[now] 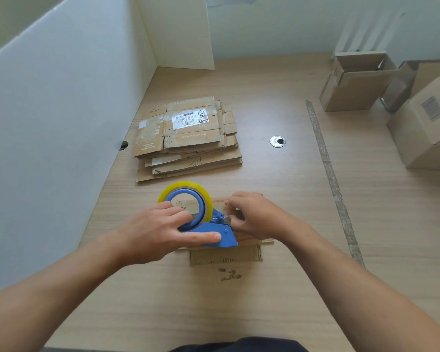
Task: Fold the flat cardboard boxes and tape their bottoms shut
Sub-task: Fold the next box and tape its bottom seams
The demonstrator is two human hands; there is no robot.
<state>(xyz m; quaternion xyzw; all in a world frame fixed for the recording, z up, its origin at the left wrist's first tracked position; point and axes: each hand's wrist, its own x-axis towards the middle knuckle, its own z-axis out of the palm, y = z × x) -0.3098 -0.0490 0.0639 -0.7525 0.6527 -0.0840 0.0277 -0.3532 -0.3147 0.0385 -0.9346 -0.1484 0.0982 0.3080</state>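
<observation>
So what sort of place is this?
Probably a packing station on an office desk: it has a cable grommet and white partition panels, a stack of flattened boxes lies on it, and the left hand grips a tape dispenser while the right hand pinches its tape.

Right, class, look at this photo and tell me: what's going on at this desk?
A person is taping a small cardboard box on the desk. The left hand grips a blue tape dispenser over it, while the right hand seems to pinch the tape end at the dispenser's mouth. A stack of flat boxes waits behind; assembled boxes stand far right.
</observation>
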